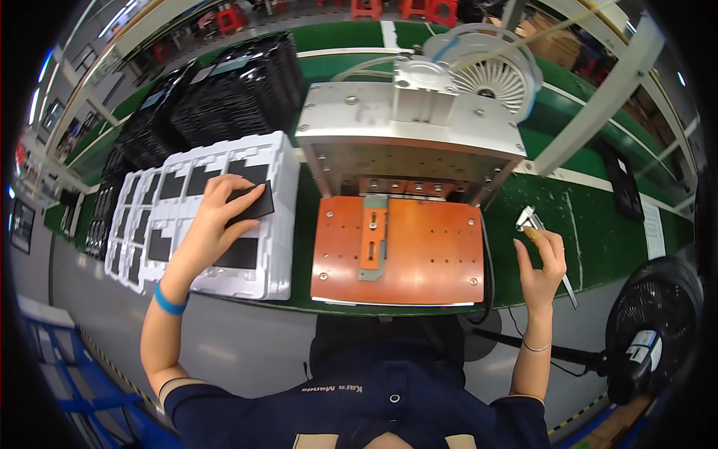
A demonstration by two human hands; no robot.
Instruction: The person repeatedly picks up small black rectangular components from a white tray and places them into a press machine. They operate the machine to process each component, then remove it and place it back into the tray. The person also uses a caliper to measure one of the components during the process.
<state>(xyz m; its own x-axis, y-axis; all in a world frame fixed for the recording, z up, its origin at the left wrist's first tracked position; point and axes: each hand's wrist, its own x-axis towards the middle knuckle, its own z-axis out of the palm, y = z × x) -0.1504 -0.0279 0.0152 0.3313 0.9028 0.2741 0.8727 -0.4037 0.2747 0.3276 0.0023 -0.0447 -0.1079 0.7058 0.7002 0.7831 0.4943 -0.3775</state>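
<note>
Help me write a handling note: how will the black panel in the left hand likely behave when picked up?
The black panel seems fairly stiff: its edges look straight, without sagging. It is probably light, being thin and held in the left hand alone.

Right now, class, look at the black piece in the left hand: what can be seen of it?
The black piece is thin, flat and dark, with a plain, dull face and straight edges; its material cannot be told for sure. The left hand pinches it between fingers and thumb, covering part of it, so its full outline is hidden. It is held tilted, over the right part of the white tray in this view. Whether it touches the tray is unclear.
</note>
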